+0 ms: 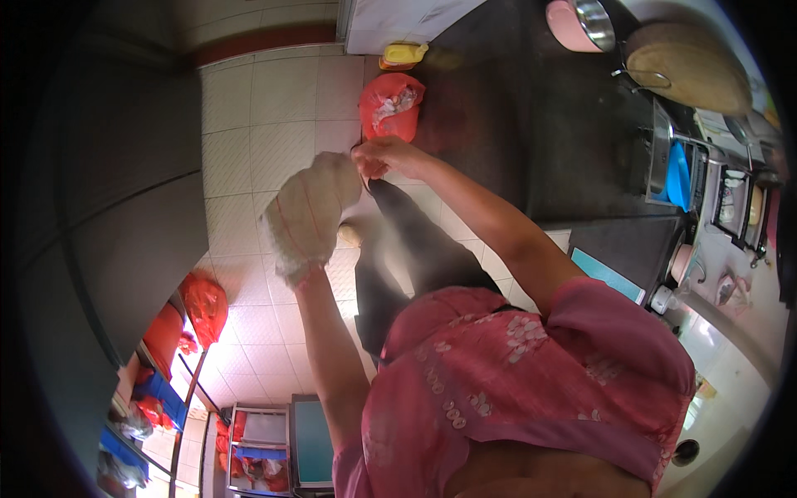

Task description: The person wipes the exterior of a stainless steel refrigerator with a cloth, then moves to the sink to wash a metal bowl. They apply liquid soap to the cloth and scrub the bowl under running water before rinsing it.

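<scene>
My left hand [314,211] wears a thick off-white cloth glove [305,218] with thin reddish lines. Its fingers are hidden by the glove and the angle, so its grip cannot be told. Close to its right, my bare right hand [383,157] has curled fingers pinching a thin dark curved thing [367,187], of which only short parts show between the hands. Just beyond my right hand, a bin lined with a red plastic bag [392,124] stands on the tiled floor with crumpled waste inside. Both hands are above my dark trouser legs.
A yellow plastic jug [403,55] stands behind the bin. Dark cabinet fronts [485,137] rise on the right, below a counter with a pink pot [570,28], a round wooden board [688,68] and a sink holding a blue basin [677,177]. Red bags [204,308] and a rack [258,448] are at lower left.
</scene>
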A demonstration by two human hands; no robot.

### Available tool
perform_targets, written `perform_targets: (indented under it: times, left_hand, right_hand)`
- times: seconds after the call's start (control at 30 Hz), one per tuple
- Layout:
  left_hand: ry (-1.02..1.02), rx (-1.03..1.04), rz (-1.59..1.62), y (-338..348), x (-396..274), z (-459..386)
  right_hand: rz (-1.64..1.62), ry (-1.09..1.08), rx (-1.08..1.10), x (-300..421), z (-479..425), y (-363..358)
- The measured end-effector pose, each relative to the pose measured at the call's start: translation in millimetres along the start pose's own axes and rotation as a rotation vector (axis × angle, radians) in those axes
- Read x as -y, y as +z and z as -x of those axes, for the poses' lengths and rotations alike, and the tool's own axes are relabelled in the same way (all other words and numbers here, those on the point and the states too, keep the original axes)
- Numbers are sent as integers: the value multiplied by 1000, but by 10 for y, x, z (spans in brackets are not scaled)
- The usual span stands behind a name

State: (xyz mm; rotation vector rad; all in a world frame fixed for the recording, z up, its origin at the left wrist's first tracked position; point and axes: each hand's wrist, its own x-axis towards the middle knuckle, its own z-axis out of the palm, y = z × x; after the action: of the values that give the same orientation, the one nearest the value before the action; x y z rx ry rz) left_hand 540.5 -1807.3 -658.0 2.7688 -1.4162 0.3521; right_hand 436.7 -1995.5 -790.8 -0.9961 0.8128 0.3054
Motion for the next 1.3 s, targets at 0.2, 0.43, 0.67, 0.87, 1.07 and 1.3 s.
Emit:
perform_targets:
  times: [0.2, 0.43, 0.67, 0.87, 1.07, 1.3]
  left_hand:
    - [39, 20, -16, 424, -127, -586]
    - [-135, 340, 240, 1423, -373, -296]
    - [-163, 484, 331, 2113, -413, -229]
    - [-224, 543, 337, 2125, -385, -161]
    - [-209, 487, 349, 1944, -253, -28]
    - [-156, 303, 407, 1252, 18, 160]
  right_hand:
    - [915, 15, -412, -1124, -1920, -2010]
    - [1338, 74, -594, -92, -2962, -2540]
    - [1597, 45, -687, -114, -3993, -3598]
    - [1793, 329, -552, 38, -3956, -3151]
    - [1721, 205, -619, 124, -3492, -2879]
    - [1452, -8, -523, 973, -2351, -2057]
